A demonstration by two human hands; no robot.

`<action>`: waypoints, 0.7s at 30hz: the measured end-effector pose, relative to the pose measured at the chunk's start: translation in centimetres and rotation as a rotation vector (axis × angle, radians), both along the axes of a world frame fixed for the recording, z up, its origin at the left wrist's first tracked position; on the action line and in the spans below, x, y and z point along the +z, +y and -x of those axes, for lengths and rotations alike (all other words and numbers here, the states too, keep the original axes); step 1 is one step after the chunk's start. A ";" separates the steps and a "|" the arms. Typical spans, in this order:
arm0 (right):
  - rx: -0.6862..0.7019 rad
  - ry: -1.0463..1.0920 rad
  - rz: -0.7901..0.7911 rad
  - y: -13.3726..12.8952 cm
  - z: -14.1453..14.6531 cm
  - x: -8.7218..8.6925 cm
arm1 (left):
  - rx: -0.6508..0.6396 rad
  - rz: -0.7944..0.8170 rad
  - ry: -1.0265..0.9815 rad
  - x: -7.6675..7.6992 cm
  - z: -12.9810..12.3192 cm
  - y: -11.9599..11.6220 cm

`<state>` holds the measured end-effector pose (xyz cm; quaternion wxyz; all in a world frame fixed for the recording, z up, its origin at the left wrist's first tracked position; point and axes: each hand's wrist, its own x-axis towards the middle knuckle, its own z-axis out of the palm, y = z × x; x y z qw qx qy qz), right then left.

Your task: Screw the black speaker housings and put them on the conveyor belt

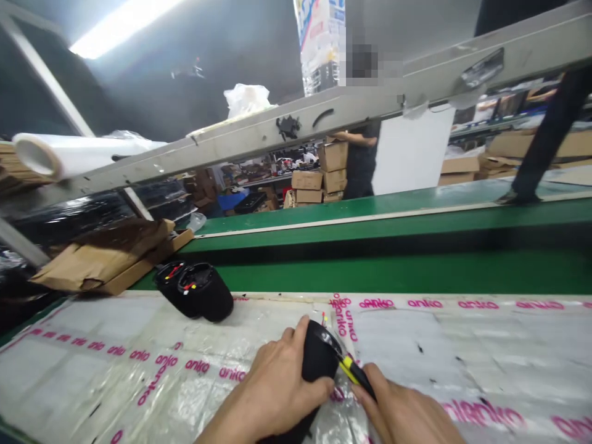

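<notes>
Nearby, two black cylinders [215, 299] beside cardboard [106, 256], left hand [282, 376] gripping another cylinder [319, 356], right hand [402, 410] holding what may be pliers [349, 367]

Bottom centre: black cylinder [320, 353], partly covered by the left hand [280, 383], its base reaching past the frame | Bottom, right of centre: right hand [407, 410], cropped, hiding the handle end of a yellow-and-black tool [348, 367] | Upper centre: co-worker [361, 163], partly behind a beam [240, 140] | Top edge: wrapped package [320, 46] cropped, lettering blurred
</notes>
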<state>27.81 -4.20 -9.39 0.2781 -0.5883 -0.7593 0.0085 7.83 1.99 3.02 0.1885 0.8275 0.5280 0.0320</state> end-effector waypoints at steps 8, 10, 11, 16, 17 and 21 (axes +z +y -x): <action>-0.032 0.120 -0.054 -1.5 -1.5 3.2 | -0.013 -0.149 0.125 -0.7 -1.7 -1.4; -0.027 0.064 -0.009 -1.5 -1.2 2.7 | -0.012 -0.178 0.167 -0.7 -2.0 -1.6; -0.018 0.047 0.023 -1.5 -1.1 2.4 | -0.003 -0.192 0.184 -0.8 -2.2 -1.8; -0.021 0.011 0.134 -1.4 -0.4 2.2 | -0.002 -0.231 0.229 -1.0 -2.7 -2.0; -0.023 -0.002 0.143 -1.3 -0.3 2.2 | -0.004 -0.231 0.233 -1.1 -2.7 -2.0; -0.020 -0.048 0.122 -1.2 -0.3 2.2 | -0.015 -0.243 0.227 -1.4 -2.6 -2.0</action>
